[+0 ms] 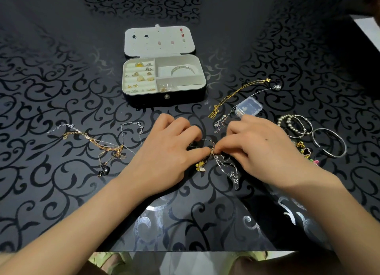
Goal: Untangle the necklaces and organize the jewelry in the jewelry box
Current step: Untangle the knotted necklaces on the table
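While both wrists rested low, the left hand [164, 151] and right hand [261, 149] each pinched the tangled necklaces [213, 153], just in front of the open jewelry box [164, 81], knuckles arched, fingertips nearly meeting.

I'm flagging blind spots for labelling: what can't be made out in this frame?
Head view only.
1. Knot of the tangled necklaces: covered by fingertips of the left hand and right hand.
2. Flower bracelet: partly behind the right hand.
3. Clear case contents: too small.
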`<action>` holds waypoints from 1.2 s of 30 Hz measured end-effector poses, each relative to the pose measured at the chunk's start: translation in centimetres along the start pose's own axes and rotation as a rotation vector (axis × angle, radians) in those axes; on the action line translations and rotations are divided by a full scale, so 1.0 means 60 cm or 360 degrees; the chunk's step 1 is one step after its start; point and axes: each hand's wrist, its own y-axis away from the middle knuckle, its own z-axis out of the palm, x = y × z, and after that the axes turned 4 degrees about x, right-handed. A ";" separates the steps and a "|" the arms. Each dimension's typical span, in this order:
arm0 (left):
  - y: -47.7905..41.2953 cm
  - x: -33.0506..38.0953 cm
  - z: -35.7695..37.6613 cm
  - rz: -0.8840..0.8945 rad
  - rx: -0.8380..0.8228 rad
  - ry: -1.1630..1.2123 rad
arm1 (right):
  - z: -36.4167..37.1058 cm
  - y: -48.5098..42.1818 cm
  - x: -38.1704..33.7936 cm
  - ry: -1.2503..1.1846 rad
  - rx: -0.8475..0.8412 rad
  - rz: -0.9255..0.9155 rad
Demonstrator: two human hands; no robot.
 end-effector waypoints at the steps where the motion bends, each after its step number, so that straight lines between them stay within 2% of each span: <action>1: 0.000 -0.001 0.000 -0.0006 0.0003 -0.0004 | -0.003 0.004 0.003 0.0009 0.0002 -0.0006; 9: 0.000 -0.009 0.005 -0.0037 0.0075 0.0037 | -0.011 0.020 0.008 0.0042 -0.0041 -0.0004; 23: -0.006 -0.010 0.004 0.0022 -0.0008 0.0147 | -0.002 0.019 0.003 0.0031 0.0029 -0.0069; 36: -0.012 -0.022 0.007 -0.0003 0.0015 0.0027 | -0.007 0.019 0.003 0.0057 -0.0004 0.0005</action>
